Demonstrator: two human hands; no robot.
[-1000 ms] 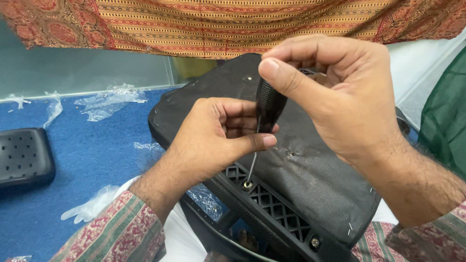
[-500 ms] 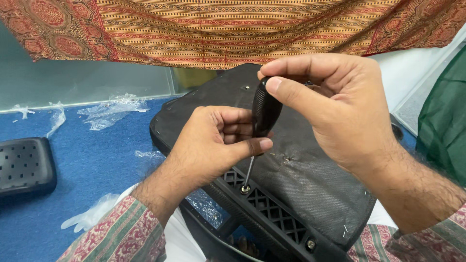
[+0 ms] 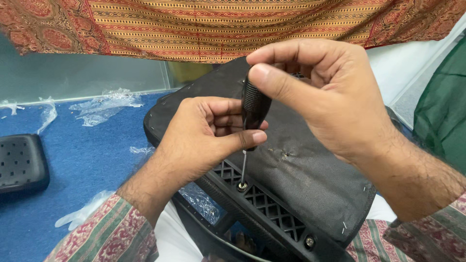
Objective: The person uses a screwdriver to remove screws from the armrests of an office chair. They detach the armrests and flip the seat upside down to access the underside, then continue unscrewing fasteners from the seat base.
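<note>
My right hand [image 3: 320, 97] grips the top of a black-handled screwdriver [image 3: 253, 104], thumb and fingers pinched round the handle. My left hand [image 3: 204, 136] curls around the lower handle and shaft, steadying it. The metal tip sits in a screw [image 3: 241, 185] on a black plastic lattice frame [image 3: 272, 208]. The frame edges a black fabric-covered seat panel [image 3: 301, 170] that lies tilted across my lap. A second screw [image 3: 309, 240] shows further along the frame.
A black perforated plastic pad [image 3: 19, 162] lies on the blue carpet [image 3: 92, 155] at left. Crumpled clear plastic wrap [image 3: 104, 104] is scattered on the carpet. A patterned cloth [image 3: 218, 24] hangs above. Green fabric [image 3: 441, 106] is at right.
The screwdriver has stayed on the same screw while my right hand shifted its grip on the handle; the view moved slightly.
</note>
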